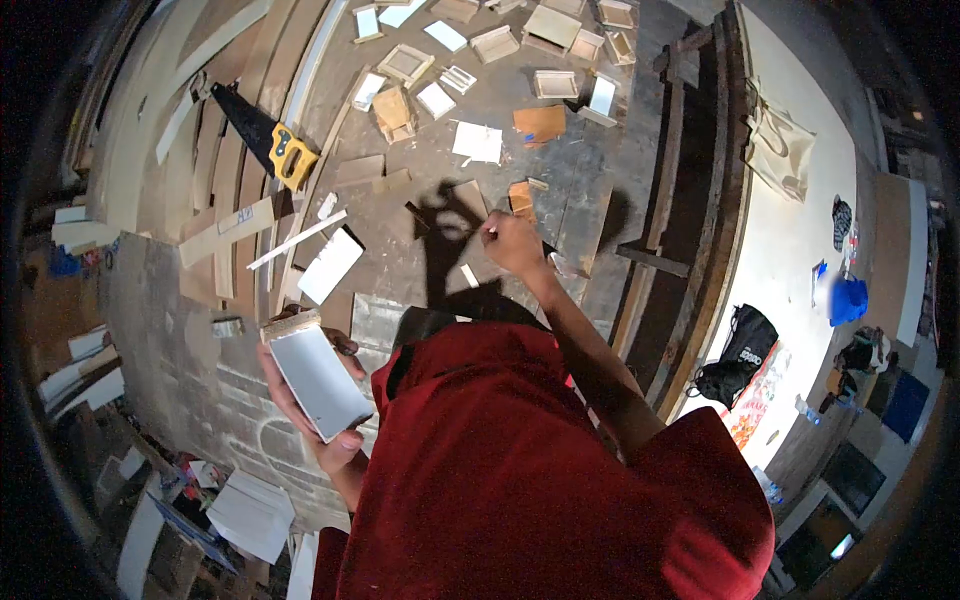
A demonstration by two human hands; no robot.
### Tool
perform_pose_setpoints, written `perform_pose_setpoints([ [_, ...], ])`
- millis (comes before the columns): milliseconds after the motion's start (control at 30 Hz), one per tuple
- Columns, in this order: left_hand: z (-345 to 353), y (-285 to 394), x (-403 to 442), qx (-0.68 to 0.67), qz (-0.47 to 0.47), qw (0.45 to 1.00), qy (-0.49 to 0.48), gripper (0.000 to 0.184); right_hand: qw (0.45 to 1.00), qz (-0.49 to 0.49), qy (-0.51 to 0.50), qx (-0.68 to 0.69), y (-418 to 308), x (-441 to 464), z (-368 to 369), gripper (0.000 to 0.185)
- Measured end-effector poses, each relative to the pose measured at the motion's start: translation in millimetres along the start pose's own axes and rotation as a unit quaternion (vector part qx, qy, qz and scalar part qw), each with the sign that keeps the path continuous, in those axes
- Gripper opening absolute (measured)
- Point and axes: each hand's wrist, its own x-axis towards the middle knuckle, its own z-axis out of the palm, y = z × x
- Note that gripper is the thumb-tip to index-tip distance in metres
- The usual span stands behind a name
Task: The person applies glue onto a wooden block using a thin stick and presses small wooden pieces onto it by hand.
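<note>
My left hand is wrapped around a small wooden box with a smooth white face and a raw wood end, held tilted at the lower left. Over the worktable, my right hand is closed in a pinch. A tiny pale spot shows at its fingertips, too small to name. Near that hand lie an orange-brown piece and a thin pale strip on the table. A white panel rests between my two hands, beside a long white strip.
Several small wooden trays and boxes are spread over the worktable's far part. A yellow-handled handsaw lies on boards at the left. To the right, a pale surface holds a canvas bag and a black drawstring bag.
</note>
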Motion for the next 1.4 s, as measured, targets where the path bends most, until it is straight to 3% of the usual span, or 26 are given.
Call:
perform_pose_setpoints([
  [67, -3.3, -2.5, -5.2, -0.016, -0.007, 0.999, 0.038, 0.120, 0.997, -0.059, 0.002, 0.042, 1.7, 7.4, -9.4, 0.012],
  [133, -21.3, -13.4, -6.6, 0.056, 0.029, 0.994, -0.094, 0.133, 0.996, -0.010, -0.051, 0.078, -38.3, 2.4, -59.7, 0.013],
  [233, -19.3, -15.1, -12.7, 0.031, 0.005, 0.999, -0.034, 0.133, 0.980, -0.048, -0.028, 0.190, -68.6, -17.6, -103.0, 0.010],
  [300, -11.1, -9.9, -8.6, 0.011, -0.017, 0.999, -0.027, 0.131, 0.954, -0.088, -0.028, 0.284, -104.4, -38.0, -143.7, 0.010],
  [333, -13.9, -4.8, -4.3, -0.038, -0.048, 0.996, -0.071, 0.114, 0.946, -0.101, -0.023, 0.308, -128.3, -51.1, -167.8, 0.012],
  [400, -19.6, -9.5, 8.1, -0.017, 0.021, 0.984, -0.175, 0.114, 0.939, -0.162, 0.001, 0.304, -157.1, -71.6, -189.4, 0.014],
  [433, -15.0, -5.4, 8.7, -0.037, 0.006, 0.981, -0.191, 0.112, 0.928, -0.217, 0.028, 0.300, -170.6, -82.7, -198.6, 0.017],
  [467, -9.3, -0.2, 9.2, -0.045, 0.001, 0.980, -0.193, 0.110, 0.927, -0.188, 0.043, 0.322, -190.1, -96.0, -204.7, 0.019],
  [667, -13.3, 10.4, 17.2, -0.052, 0.050, 0.953, -0.295, 0.109, 0.904, -0.284, 0.075, 0.311, -231.8, -122.9, -212.8, 0.021],
  [833, -19.8, 26.2, 14.1, -0.031, 0.074, 0.946, -0.313, 0.107, 0.912, -0.288, 0.052, 0.289, -250.4, -136.5, -213.4, 0.015],
  [1200, -20.0, 30.3, 7.6, -0.013, 0.148, 0.937, -0.315, 0.104, 0.909, -0.330, 0.136, 0.217, -244.2, -144.1, -203.1, 0.023],
  [1333, -19.1, 29.4, 1.6, -0.024, 0.130, 0.944, -0.302, 0.104, 0.913, -0.314, 0.135, 0.222, -229.9, -146.1, -203.5, 0.023],
  [1400, -20.1, 23.8, -1.9, -0.013, 0.111, 0.951, -0.289, 0.114, 0.922, -0.315, 0.126, 0.185, -224.0, -147.3, -207.0, 0.023],
])
